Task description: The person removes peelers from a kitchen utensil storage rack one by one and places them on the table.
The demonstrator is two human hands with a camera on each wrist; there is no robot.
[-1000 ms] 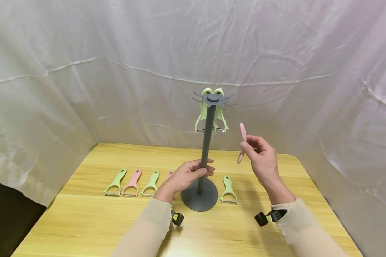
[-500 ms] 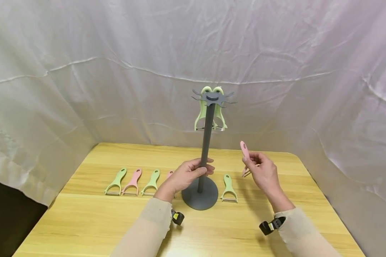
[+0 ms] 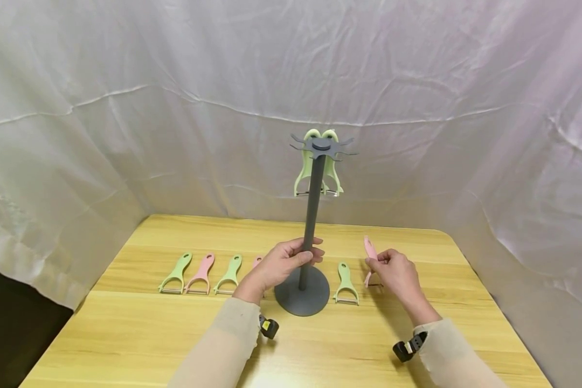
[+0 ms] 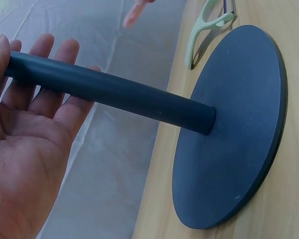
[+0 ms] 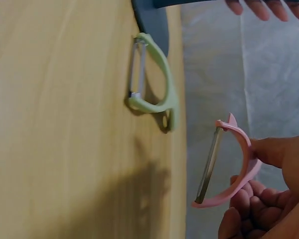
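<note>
A dark grey stand has an upright pole (image 3: 312,207), a round base (image 4: 239,124) and a hooked top (image 3: 322,145). My left hand (image 3: 277,267) holds the pole low down, thumb in front and fingers behind. Two green peelers, a left one (image 3: 303,173) and a right one (image 3: 331,172), hang at the back of the top. Right of the stand, my right hand (image 3: 401,276) pinches a pink peeler (image 5: 228,196) by its handle, blade end down, just above the table. Between base and right hand lies another green peeler (image 3: 344,279), handle pointing away.
Left of the stand, a row of peelers lies on the wooden table (image 3: 140,328): a green one (image 3: 180,267), a pink one (image 3: 203,269), a green one (image 3: 231,269) and a pink one (image 3: 257,262) partly behind the left hand. A pale curtain (image 3: 252,64) encloses the back and sides.
My right hand has lowered the pink peeler from beside the upper pole almost to the table, right of the lying green peeler. The left hand has stayed on the pole.
</note>
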